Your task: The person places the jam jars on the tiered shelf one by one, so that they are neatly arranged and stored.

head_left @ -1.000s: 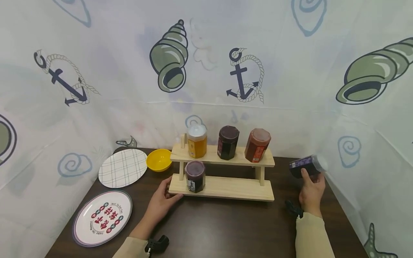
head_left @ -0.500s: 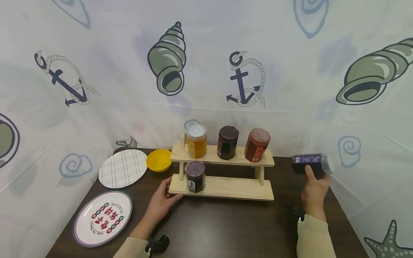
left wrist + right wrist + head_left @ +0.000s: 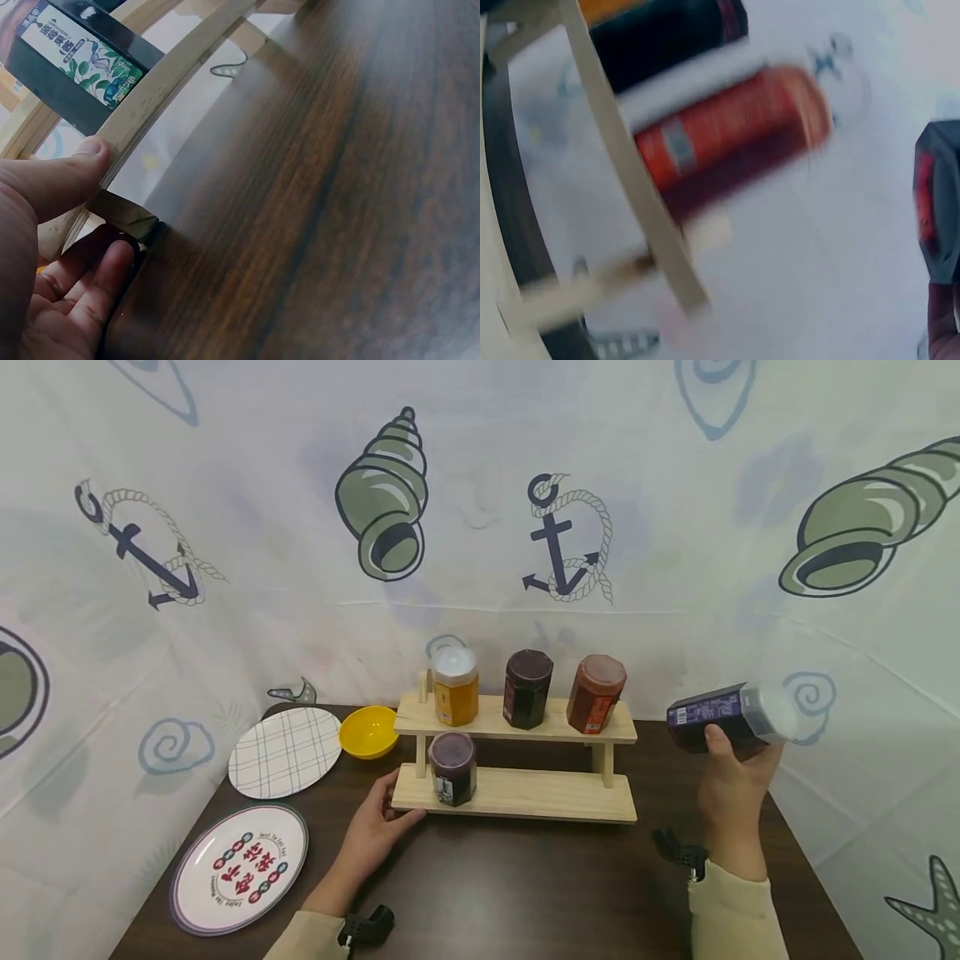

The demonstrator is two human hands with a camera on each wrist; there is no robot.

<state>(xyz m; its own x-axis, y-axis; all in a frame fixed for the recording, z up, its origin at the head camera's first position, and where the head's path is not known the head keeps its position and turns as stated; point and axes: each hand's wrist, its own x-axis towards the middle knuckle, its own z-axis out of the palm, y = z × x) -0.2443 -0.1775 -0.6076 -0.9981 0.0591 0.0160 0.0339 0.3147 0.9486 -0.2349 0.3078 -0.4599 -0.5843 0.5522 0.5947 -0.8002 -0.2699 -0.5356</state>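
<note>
A two-tier wooden rack [image 3: 555,793] stands mid-table. At the lower shelf's left end my left hand [image 3: 375,822] grips it, thumb [image 3: 90,154] on the front edge and fingers curled beneath. My right hand [image 3: 735,793] holds a dark jar [image 3: 708,714] with a purple label and whitish lid, tipped on its side, raised to the right of the rack. That jar shows only partly at the right wrist view's edge. An amber jar [image 3: 457,697], a dark jar [image 3: 528,689] and a red jar [image 3: 597,693] line the upper shelf. A dark purple jar [image 3: 453,768] sits on the lower shelf's left.
Left of the rack are a yellow bowl [image 3: 369,732], a white plate with a grid pattern [image 3: 285,752] and a white plate with red characters [image 3: 240,868]. A printed cloth [image 3: 480,527] rises behind and along both sides of the dark wooden table [image 3: 525,893].
My right hand has lifted the dark jar higher and turned it more onto its side, lid to the right. The left hand and the rack have stayed put.
</note>
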